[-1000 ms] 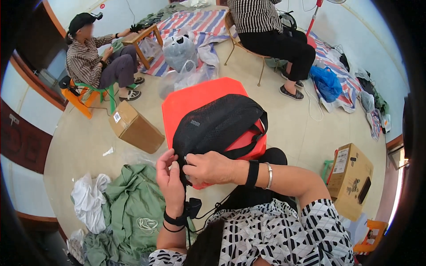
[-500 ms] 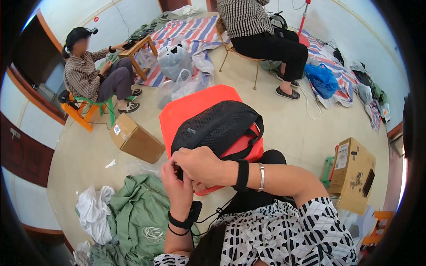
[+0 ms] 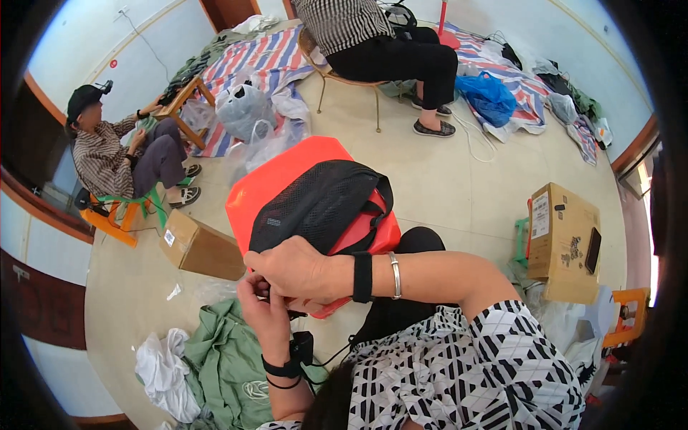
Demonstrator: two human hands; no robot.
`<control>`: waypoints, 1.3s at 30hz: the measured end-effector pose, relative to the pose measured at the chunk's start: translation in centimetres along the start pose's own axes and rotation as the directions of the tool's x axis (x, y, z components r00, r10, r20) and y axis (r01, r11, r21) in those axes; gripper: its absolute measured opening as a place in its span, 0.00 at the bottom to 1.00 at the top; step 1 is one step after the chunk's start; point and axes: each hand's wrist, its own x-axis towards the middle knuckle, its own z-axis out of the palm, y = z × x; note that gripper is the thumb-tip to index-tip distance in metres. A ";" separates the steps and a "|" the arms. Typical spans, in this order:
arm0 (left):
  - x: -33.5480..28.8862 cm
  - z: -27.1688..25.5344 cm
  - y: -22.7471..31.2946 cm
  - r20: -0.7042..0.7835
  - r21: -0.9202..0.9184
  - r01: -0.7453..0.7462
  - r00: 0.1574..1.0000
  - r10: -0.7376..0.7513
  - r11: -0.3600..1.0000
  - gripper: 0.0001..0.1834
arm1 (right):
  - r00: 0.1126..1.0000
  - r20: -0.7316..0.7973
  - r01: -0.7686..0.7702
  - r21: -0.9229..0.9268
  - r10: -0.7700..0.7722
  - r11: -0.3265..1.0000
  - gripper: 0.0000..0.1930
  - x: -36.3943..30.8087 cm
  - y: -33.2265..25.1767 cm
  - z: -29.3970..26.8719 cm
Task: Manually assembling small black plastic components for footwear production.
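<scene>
A black mesh bag [image 3: 315, 204] with a loose strap lies across a red plastic stool [image 3: 247, 197] in front of me. At the bag's near left end my two hands meet. My right hand [image 3: 295, 269] is closed, its fingertips pinched at the bag's edge and mostly hidden behind the hand. Just below it, my left hand [image 3: 265, 312] is closed too, thumb and fingers on a bit of dark material at the same end. The exact piece between the fingertips is too small and covered to make out.
Green cloth [image 3: 226, 351] and white cloth [image 3: 168, 369] lie on the floor at left. Cardboard boxes stand left [image 3: 201, 247] and right [image 3: 562, 240], the right one with a phone [image 3: 593, 251] on it. Two people [image 3: 107, 150] [image 3: 380, 50] sit beyond, near a striped sheet [image 3: 258, 61].
The view has shifted, so the room sits further left in it. My hands stay together at the bag's near left end, with slightly changed fingers. The bag remains on the stool.
</scene>
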 end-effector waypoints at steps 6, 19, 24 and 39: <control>0.2 -0.4 -0.2 0.028 0.007 0.021 0.999 -0.022 1.000 0.09 | 0.980 -0.185 -0.087 -0.077 0.072 0.993 0.09 -0.6 1.2 -0.9; -0.2 -0.8 0.4 0.028 0.076 -0.017 0.999 0.015 0.997 0.08 | 0.739 -0.485 -0.416 0.218 0.468 0.883 0.11 -3.3 10.9 -10.3; -0.2 -0.7 0.9 0.030 0.082 0.015 0.999 -0.017 0.997 0.08 | 0.689 -0.396 -0.392 0.501 0.607 0.772 0.10 -6.5 16.2 -11.2; -0.6 0.0 3.2 0.006 0.344 -0.207 0.976 0.218 0.916 0.11 | 0.716 -0.638 -0.339 0.038 0.284 0.940 0.09 -7.0 12.0 -11.1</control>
